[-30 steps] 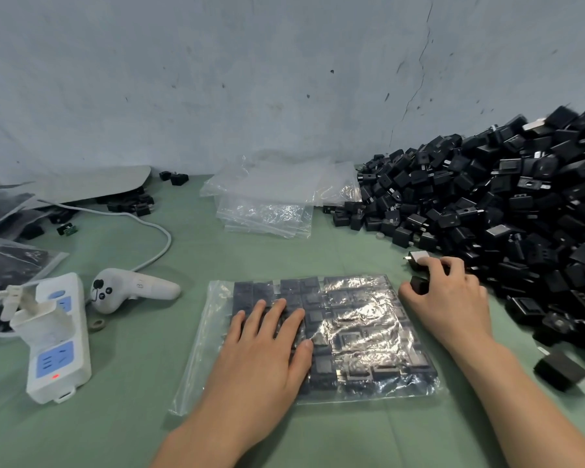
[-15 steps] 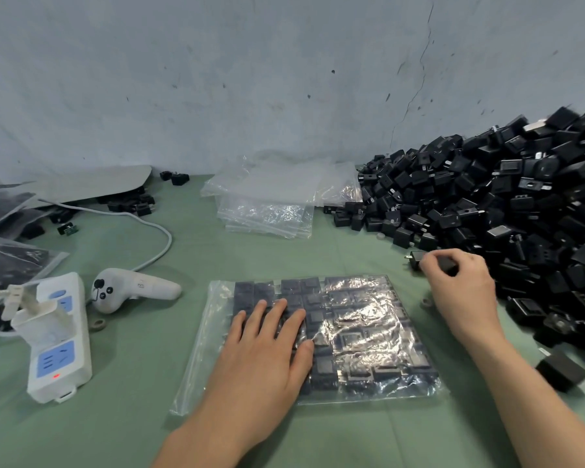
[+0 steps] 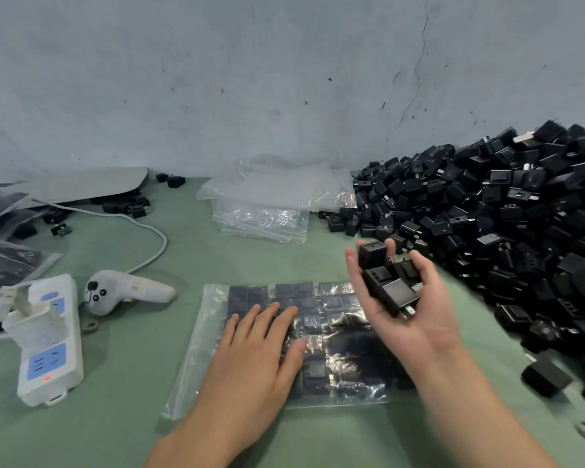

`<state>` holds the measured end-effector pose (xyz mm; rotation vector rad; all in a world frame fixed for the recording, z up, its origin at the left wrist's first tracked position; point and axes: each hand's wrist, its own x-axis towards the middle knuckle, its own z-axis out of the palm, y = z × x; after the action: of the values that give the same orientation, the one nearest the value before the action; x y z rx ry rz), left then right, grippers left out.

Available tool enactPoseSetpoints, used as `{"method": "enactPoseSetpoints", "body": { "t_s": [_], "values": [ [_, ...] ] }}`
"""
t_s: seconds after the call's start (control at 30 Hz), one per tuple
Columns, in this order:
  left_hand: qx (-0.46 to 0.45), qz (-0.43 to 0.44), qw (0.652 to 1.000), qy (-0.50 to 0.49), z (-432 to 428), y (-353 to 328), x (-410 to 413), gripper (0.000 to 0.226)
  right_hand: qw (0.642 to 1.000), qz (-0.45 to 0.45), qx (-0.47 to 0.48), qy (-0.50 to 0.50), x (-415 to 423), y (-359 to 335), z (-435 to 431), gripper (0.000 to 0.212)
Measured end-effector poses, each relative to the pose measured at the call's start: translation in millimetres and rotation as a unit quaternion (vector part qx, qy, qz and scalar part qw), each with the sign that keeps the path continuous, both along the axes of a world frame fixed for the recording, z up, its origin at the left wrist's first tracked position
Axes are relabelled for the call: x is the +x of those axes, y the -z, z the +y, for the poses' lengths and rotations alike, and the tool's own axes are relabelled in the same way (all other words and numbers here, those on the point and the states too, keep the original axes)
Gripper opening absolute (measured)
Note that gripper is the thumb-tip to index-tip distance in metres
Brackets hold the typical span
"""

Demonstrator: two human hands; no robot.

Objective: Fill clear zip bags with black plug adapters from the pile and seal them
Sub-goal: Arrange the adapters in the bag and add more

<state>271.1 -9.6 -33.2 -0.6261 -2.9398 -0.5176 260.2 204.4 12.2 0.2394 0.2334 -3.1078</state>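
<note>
A clear zip bag (image 3: 341,336) lies flat on the green table, holding rows of black plug adapters. My left hand (image 3: 257,349) rests flat on the bag's left part, fingers straight. My right hand (image 3: 402,305) is raised palm-up above the bag's right side. It cradles several black plug adapters (image 3: 384,278) in its curled fingers. A large pile of black adapters (image 3: 507,224) fills the right side of the table up to the wall.
A stack of empty clear bags (image 3: 260,207) lies at the back centre. At left sit a white power strip (image 3: 44,339) with a plug, a white controller (image 3: 125,292), a white cable (image 3: 149,231) and dark filled bags (image 3: 7,261). Loose adapters (image 3: 546,376) lie near the right edge.
My right hand left the pile's edge, turned palm-up and rose over the bag with several adapters in it. My left hand stayed flat on the bag.
</note>
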Motion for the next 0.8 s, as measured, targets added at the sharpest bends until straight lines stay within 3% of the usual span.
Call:
{"method": "enactPoseSetpoints", "body": {
  "t_s": [0.13,0.2,0.5,0.6,0.67,0.7,0.8],
  "values": [
    [0.161,0.035,0.986,0.006,-3.1,-12.0,1.9,0.053,0.999,0.003,0.004,-0.043,0.6,1.4,-16.6,0.027],
    [0.2,0.06,0.978,0.01,-1.3,-17.2,4.2,0.045,0.999,0.003,0.006,-0.05,0.1,0.1,-20.9,0.027],
    [0.238,0.08,0.967,0.03,-1.4,-26.5,4.9,0.034,0.997,-0.068,0.042,-0.008,-6.8,-0.6,-2.0,0.017],
    [0.242,0.073,0.967,0.029,-6.0,-27.0,3.4,0.032,0.982,-0.13,0.128,0.047,-13.9,-2.8,27.5,0.012],
    [0.242,0.074,0.967,0.025,-8.8,-26.0,2.5,0.032,0.935,-0.18,0.293,0.085,-21.4,-2.4,49.6,0.014],
    [0.243,0.076,0.967,0.02,-9.9,-25.7,2.0,0.032,0.881,-0.205,0.411,0.113,-25.0,-1.1,59.9,0.016],
    [0.254,0.071,0.964,0.01,-13.3,-26.0,0.5,0.033,0.63,-0.234,0.719,0.177,-31.3,13.5,79.5,0.026]
  ]
}}
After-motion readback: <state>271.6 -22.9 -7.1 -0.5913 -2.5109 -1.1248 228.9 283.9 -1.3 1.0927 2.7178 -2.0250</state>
